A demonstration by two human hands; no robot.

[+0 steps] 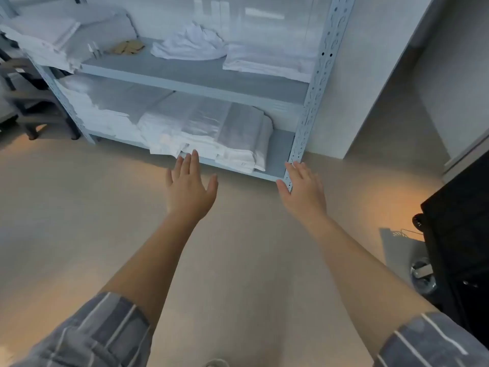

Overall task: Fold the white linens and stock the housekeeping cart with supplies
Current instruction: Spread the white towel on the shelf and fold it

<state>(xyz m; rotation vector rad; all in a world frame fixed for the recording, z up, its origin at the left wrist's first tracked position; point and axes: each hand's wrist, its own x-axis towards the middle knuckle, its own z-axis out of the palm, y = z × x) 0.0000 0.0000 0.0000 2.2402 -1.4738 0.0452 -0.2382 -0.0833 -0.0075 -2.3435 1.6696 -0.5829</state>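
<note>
Two shelves of a pale metal shelving unit [304, 112] were seen across the upper part of the view, and everything else was placed against that unit. Below and in front of it, a beige floor [79, 207] was spread wide. To its right, at the frame edge, a black cart [460, 234] was caught, with a caster visible low down. On the lower shelf, a stack of folded white linens [211, 133] was laid, its front edges hanging a little past the shelf lip. On the upper shelf, a crumpled white linen [190, 43] was heaped at the middle, with a flat folded pile [264, 62] just beside it towards the right post. Further left on that shelf, small tan packets [128, 47] were scattered.

Both arms were stretched towards the unit, well apart from one another. The left hand [189, 186] was held flat, fingers straight, fingertips just under the overhanging linen stack; contact could not be told. The right hand [304, 189] was likewise spread and empty, fingers at the foot of the right post.
</note>
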